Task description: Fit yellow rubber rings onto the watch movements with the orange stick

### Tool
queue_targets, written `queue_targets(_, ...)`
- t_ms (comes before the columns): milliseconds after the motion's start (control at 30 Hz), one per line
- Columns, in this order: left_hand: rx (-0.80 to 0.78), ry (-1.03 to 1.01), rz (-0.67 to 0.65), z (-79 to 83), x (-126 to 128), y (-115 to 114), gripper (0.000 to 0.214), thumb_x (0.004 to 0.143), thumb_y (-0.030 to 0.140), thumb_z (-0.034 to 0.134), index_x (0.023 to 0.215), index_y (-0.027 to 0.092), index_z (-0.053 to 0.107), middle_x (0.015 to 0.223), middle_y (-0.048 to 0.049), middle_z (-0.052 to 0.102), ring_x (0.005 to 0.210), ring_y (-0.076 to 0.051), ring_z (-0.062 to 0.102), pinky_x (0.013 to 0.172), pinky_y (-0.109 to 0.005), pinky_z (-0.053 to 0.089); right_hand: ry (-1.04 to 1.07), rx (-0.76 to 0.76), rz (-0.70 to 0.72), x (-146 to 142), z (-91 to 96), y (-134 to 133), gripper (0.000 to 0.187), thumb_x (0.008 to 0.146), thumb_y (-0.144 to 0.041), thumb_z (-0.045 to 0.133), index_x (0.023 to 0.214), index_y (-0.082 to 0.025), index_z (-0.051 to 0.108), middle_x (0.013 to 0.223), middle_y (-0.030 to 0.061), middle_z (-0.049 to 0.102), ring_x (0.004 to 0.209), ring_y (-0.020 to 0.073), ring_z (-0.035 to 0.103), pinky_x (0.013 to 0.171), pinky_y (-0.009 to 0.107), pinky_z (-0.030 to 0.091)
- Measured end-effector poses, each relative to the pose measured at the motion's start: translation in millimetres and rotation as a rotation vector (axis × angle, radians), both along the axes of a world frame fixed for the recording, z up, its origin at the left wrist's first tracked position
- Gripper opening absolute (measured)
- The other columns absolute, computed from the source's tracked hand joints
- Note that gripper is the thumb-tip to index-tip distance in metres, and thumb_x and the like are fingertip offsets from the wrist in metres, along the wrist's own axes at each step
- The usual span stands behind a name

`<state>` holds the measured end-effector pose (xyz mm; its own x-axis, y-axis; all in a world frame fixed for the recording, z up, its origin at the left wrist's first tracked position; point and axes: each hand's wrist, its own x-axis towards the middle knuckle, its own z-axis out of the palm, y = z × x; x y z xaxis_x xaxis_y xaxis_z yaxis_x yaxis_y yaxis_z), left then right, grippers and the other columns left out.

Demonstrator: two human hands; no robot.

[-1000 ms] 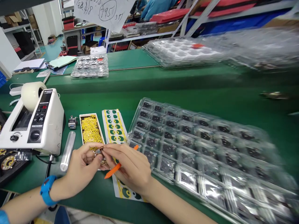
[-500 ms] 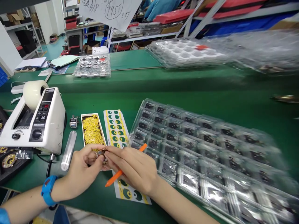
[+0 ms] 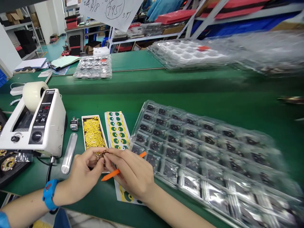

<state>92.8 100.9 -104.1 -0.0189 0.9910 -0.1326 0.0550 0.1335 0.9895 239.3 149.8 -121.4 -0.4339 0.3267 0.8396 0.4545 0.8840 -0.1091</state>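
While mid-pinch, L hand (image 3: 84, 167), R hand (image 3: 130, 172) on metal part (image 3: 100, 155)

The left hand (image 3: 85, 169) and right hand (image 3: 130, 172) pinched a small metal part (image 3: 101, 155) between them, with an orange plastic pick (image 3: 111, 174) tucked in the right hand — over the near end of a box of yellow rings (image 3: 92, 133), beside a green-and-yellow sticker sheet (image 3: 117, 131) and a clear blister tray (image 3: 142, 115) of dark parts (image 3: 154, 145).

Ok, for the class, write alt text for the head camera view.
The left hand and right hand pinch a small metal part over a green bench, an orange plastic tool under the right hand. Beside them lie a box of yellow rings, a sticker sheet, a clear tray of dark parts and a white tape dispenser.
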Motion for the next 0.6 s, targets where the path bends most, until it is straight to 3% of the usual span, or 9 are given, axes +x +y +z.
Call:
queue_targets(100,-0.016,-0.028,-0.004,1.2,-0.1,2.0,0.024,0.084,0.031,0.061,0.103,0.017,0.064,0.065,0.0004,0.064,0.058,-0.012,0.059,0.054,-0.021,0.046,0.004,-0.052,0.012,-0.9,-1.1,0.5,0.008,0.089,-0.008,0.053,0.093,-0.014,0.057,0.079,0.0117,0.071,0.068,0.0187,0.067,0.059,0.028,0.052)
queue_targets(200,-0.061,-0.115,-0.004,2.7,-0.8,5.9,0.025,0.079,0.034,0.068,0.097,0.017,0.06,0.061,0.0036,0.061,0.056,-0.011,0.058,0.055,-0.021,0.048,0.06,-0.21,0.034,-2.4,-1.7,0.7,0.01,0.089,-0.008,0.053,0.092,-0.018,0.055,0.08,0.0077,0.069,0.073,0.0172,0.067,0.063,0.026,0.053)
queue_targets(333,-0.141,-0.269,0.012,3.6,-3.3,12.7,0.034,0.072,0.04,0.075,0.081,0.019,0.05,0.055,0.0071,0.058,0.051,-0.01,0.059,0.055,-0.022,0.05,0.131,-0.443,0.068,1.6,6.0,1.1,0.005,0.091,-0.018,0.054,0.094,-0.021,0.052,0.077,0.0026,0.063,0.062,0.0137,0.059,0.053,0.024,0.048)
queue_targets(433,-0.157,-0.28,0.025,6.1,-5.8,16.3,0.038,0.066,0.042,0.078,0.075,0.018,0.05,0.056,0.0074,0.056,0.048,-0.008,0.054,0.052,-0.021,0.05,0.183,-0.692,0.098,11.8,18.5,4.7,0.004,0.093,-0.025,0.051,0.091,-0.021,0.053,0.065,-0.0027,0.053,0.05,0.0112,0.047,0.045,0.022,0.041)
queue_targets(600,-0.195,-0.247,-0.028,14.1,-8.7,17.4,0.034,0.064,0.039,0.08,0.072,0.017,0.055,0.059,0.0045,0.057,0.049,-0.01,0.058,0.047,-0.02,0.046,0.018,-1.161,0.361,25.2,29.6,12.1,0.019,0.097,-0.025,0.04,0.084,-0.021,0.054,0.064,-0.0021,0.054,0.054,0.0114,0.049,0.048,0.022,0.04)
